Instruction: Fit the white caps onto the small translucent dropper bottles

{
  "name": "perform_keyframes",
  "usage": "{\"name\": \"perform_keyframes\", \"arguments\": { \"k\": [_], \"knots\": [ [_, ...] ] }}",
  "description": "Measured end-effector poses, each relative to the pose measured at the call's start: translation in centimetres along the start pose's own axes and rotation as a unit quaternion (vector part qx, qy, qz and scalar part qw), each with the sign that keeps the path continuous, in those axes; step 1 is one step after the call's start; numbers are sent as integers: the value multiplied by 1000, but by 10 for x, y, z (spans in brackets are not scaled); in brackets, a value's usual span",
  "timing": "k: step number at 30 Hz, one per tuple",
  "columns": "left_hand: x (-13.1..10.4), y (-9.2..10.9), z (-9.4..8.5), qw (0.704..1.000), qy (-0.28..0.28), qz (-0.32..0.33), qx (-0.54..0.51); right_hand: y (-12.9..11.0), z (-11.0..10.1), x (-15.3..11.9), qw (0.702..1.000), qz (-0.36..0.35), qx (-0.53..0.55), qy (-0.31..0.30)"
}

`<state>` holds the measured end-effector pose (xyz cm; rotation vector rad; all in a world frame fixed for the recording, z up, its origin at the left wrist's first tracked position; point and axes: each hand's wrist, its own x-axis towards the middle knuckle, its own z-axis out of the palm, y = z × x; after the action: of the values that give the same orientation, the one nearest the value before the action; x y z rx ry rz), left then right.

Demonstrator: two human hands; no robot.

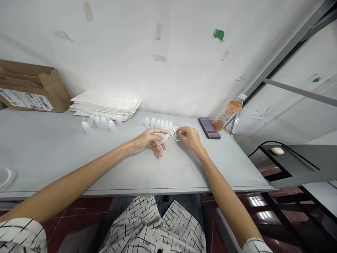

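My left hand (pixel 150 140) is closed around a small translucent white squeeze bottle (pixel 161 140), tilted with its top towards the right. A thin curved white strip (pixel 174 137) shows at the bottle's upper end; whether it is joined to the bottle I cannot tell. Just to the right, my right hand (pixel 190 136) has its fingertips pinched together over some small clear-white pieces (pixel 174 130), and what they grip is too small to make out. Behind my hands stands a row of similar white bottles (pixel 158 123). Further left, several bottles with pointed tips (pixel 98 122) are grouped together.
A stack of white cardboard sheets (pixel 105 102) lies against the wall beside an open brown carton (pixel 34 86). To the right are a phone (pixel 209 128) and an orange drink bottle (pixel 231 110). A white ring-shaped object (pixel 5 176) lies at the table's left edge.
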<state>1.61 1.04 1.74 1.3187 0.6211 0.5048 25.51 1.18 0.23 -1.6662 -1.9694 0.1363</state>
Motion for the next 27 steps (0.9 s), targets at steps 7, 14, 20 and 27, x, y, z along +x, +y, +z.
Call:
{"name": "perform_keyframes", "arguments": {
  "k": [7,14,20,27],
  "knots": [
    [-2,1,4,1000,-19,7,-17,-1,-9,2,979,29,200,37],
    [-2,2,4,999,-2,22,-29,-16,-24,-2,894,78,441,31],
    [-2,1,5,999,-5,28,-19,-31,-22,-7,873,51,480,-66],
    [-1,1,9,1000,3,17,-1,-39,-21,-9,870,39,483,-92]
  ]
}}
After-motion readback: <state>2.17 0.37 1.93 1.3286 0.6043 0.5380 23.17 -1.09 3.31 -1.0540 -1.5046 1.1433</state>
